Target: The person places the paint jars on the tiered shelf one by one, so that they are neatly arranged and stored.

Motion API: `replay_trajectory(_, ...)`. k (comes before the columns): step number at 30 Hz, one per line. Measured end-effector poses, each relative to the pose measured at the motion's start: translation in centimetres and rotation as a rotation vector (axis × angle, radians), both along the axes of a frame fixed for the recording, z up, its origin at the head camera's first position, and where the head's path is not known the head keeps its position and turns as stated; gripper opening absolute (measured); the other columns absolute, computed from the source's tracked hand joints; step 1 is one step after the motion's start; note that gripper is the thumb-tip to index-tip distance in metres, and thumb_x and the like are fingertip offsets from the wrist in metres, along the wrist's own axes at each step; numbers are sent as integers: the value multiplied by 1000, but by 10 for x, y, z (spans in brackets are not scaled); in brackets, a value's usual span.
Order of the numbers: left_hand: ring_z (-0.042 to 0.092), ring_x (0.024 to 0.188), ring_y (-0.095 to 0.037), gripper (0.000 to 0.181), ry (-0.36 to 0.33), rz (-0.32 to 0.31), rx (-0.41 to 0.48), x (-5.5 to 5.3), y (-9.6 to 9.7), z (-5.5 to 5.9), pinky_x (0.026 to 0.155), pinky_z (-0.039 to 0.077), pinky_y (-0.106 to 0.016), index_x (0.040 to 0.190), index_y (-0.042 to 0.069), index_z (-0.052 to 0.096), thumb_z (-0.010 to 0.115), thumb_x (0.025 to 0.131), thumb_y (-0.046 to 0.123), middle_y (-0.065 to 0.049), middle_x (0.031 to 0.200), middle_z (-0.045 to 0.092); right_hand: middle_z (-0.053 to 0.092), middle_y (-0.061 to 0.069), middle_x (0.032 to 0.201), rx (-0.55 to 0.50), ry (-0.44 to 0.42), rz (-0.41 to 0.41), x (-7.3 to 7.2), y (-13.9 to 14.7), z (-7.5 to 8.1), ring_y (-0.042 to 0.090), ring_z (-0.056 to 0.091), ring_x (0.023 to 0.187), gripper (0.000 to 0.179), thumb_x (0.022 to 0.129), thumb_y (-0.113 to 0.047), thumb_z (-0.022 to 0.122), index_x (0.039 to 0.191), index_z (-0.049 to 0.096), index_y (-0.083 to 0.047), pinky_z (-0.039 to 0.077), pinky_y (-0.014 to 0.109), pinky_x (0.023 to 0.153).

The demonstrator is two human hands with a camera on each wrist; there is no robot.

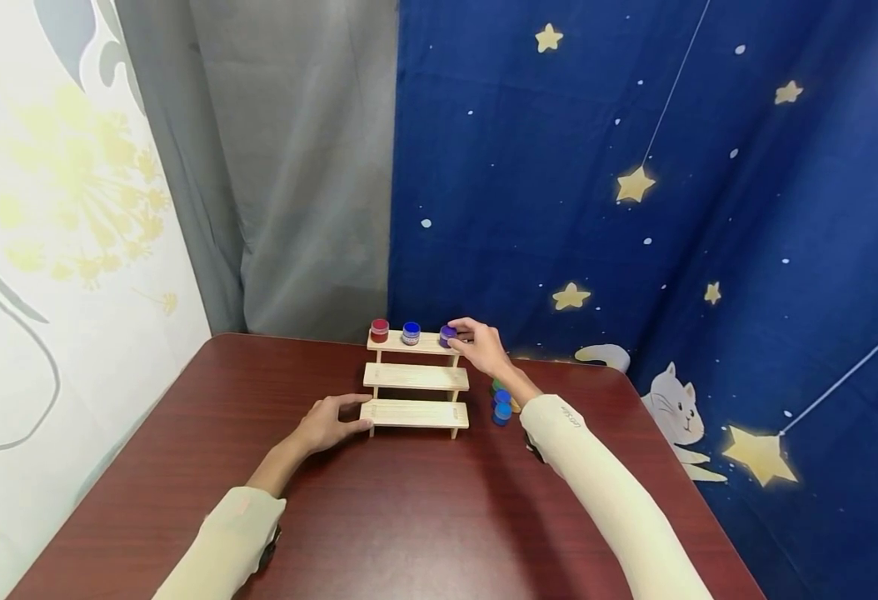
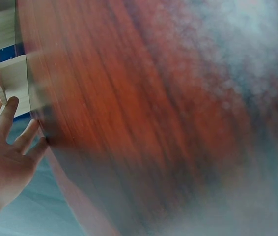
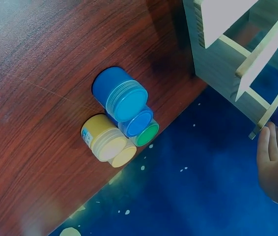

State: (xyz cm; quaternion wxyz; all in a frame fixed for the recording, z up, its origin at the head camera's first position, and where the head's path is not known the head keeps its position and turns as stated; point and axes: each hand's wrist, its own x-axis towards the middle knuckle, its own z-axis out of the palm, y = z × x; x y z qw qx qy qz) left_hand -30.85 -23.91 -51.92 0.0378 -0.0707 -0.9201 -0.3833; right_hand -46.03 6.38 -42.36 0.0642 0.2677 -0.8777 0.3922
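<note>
A three-step wooden stand (image 1: 416,377) rests on the table. My right hand (image 1: 481,346) pinches a small purple paint jar (image 1: 447,335) at the right end of the top step. The right wrist view shows part of that purple jar, with the hand at the frame's edge. Along the same step stand a red paint jar (image 1: 380,331) at the left end and a blue paint jar (image 1: 411,333) near the middle. My left hand (image 1: 326,422) holds the left end of the lowest step between thumb and index finger; its other fingers (image 2: 25,136) are spread.
Right of the stand, several paint jars sit close together: a light blue jar (image 3: 113,91), a darker blue jar (image 3: 138,123), a green jar (image 3: 146,133) and yellow ones (image 3: 101,133). Behind the brown table (image 1: 379,508) hang a grey curtain (image 1: 311,167) and a blue starry curtain (image 1: 499,208).
</note>
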Motion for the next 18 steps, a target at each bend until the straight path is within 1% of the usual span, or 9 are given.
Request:
replay_trajectory(5, 62, 127, -37, 52, 6, -9, -1, -1, 0, 1, 99, 49, -61, 139, 18, 68, 82, 92, 34, -19, 136, 67, 71, 19, 128, -26, 8, 14, 3, 4, -1, 31, 73, 110, 37, 97, -7, 73, 134, 66, -2, 58, 41, 94)
replay_trajectory(10, 61, 127, -38, 53, 4, -13, 0, -1, 0, 2, 99, 49, -62, 140, 17, 67, 81, 92, 34, -20, 137, 66, 71, 19, 127, -53, -3, 32, 9, 9, 0, 34, 73, 109, 39, 96, -4, 74, 134, 66, -1, 58, 42, 94)
replay_trajectory(13, 61, 127, -37, 52, 3, -8, 1, 0, -1, 1, 99, 49, -61, 139, 18, 68, 82, 92, 34, -20, 137, 66, 72, 20, 126, -49, 3, 46, 13, 13, 1, 34, 73, 109, 40, 96, -3, 74, 134, 65, 0, 59, 43, 92)
replay_trajectory(18, 62, 126, -37, 52, 11, -16, 0, 0, -2, -1, 99, 50, -61, 139, 17, 68, 82, 92, 33, -20, 136, 66, 72, 22, 125, -41, 34, 61, 17, 18, -1, 35, 73, 107, 38, 96, -3, 74, 133, 65, 2, 59, 45, 90)
